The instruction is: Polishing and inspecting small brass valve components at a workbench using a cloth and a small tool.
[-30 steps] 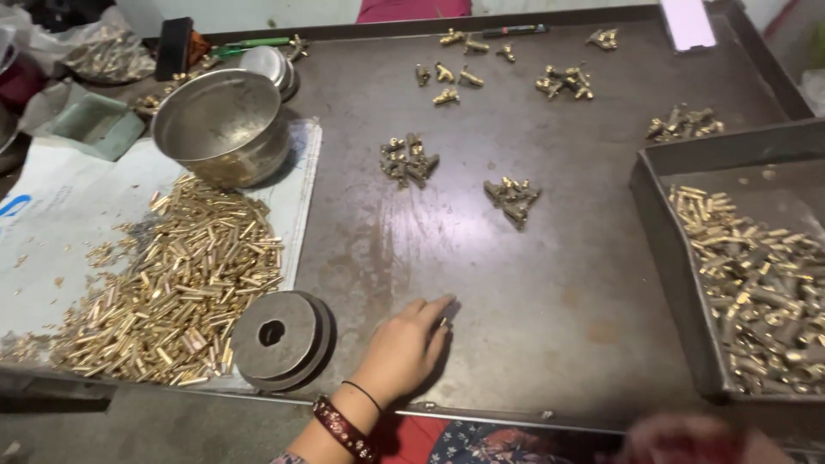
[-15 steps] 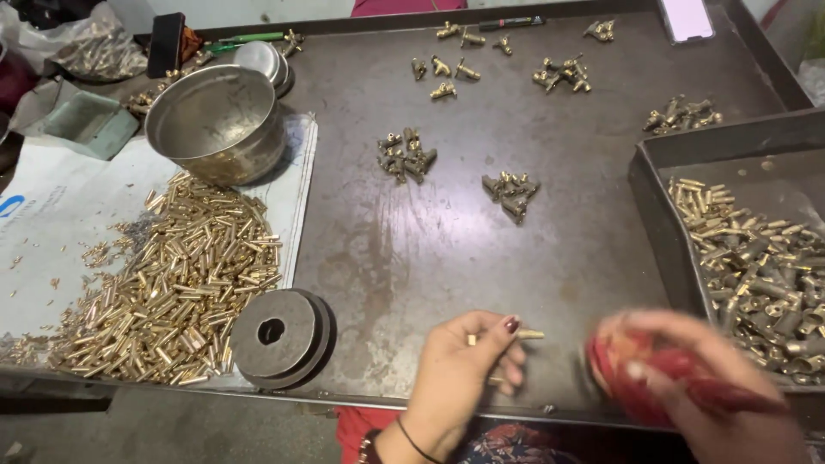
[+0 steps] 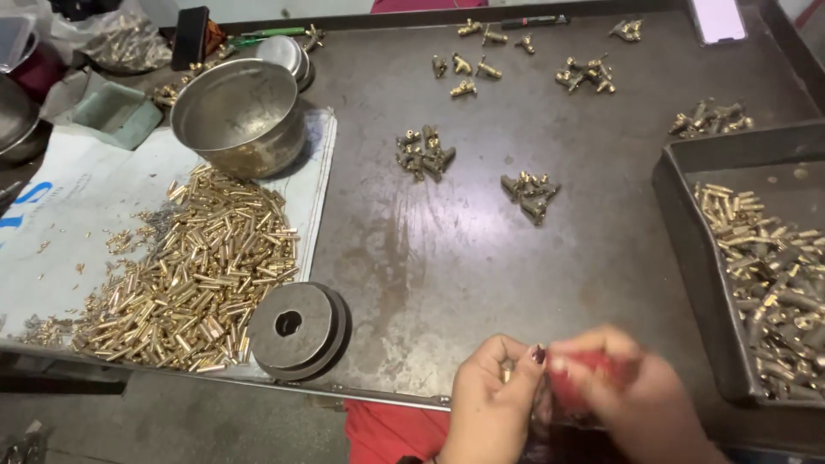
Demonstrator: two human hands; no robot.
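At the near edge of the dark metal counter [image 3: 481, 258], the left hand [image 3: 491, 404] pinches a small brass pin [image 3: 507, 373]; the right hand [image 3: 632, 404] grips a blurred red tool [image 3: 584, 378]. Best kept low, steady and aligned.

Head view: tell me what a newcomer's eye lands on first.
The big heap of brass pins on the white sheet at the left, a steel bowl behind it. At the bottom edge, the left hand and right hand meet over a blurred red thing. A dark tray of more brass parts sits right.
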